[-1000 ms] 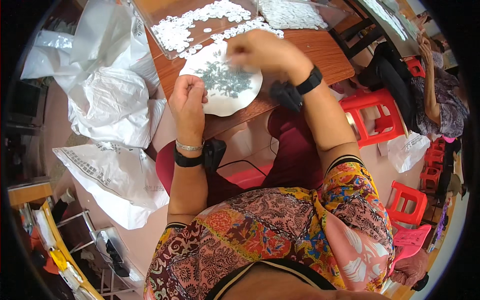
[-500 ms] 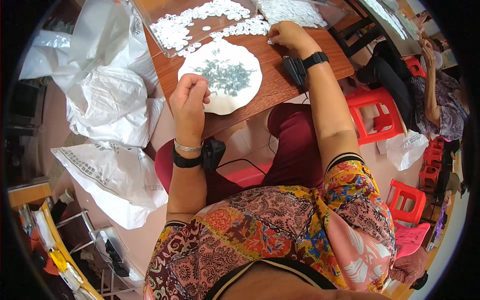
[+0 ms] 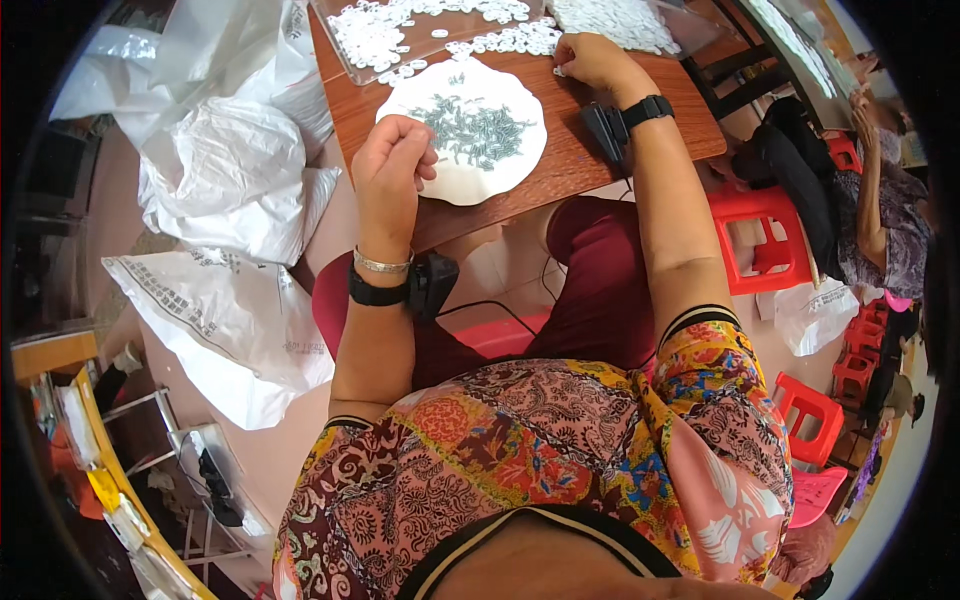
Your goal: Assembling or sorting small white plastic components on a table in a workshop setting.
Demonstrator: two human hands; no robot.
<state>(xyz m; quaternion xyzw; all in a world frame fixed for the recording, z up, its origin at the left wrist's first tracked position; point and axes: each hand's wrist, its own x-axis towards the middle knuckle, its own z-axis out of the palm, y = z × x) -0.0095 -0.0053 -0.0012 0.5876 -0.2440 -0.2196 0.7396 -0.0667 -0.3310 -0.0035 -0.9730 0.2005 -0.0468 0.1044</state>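
Observation:
A white plate with a heap of small grey-green metal pieces sits on a brown wooden table. My left hand hovers at the plate's left rim, fingers curled together; whether it pinches a piece is too small to tell. My right hand rests at the far side of the table, fingertips on a row of small white round parts. Both wrists carry black bands with small devices.
A clear tray full of white parts stands at the table's far edge. White plastic sacks pile at the left. Red plastic stools stand right, where another person sits. A yellow rack is at lower left.
My right hand has moved from above the plate to the far right, onto the white parts. My left hand has stayed by the plate's left rim.

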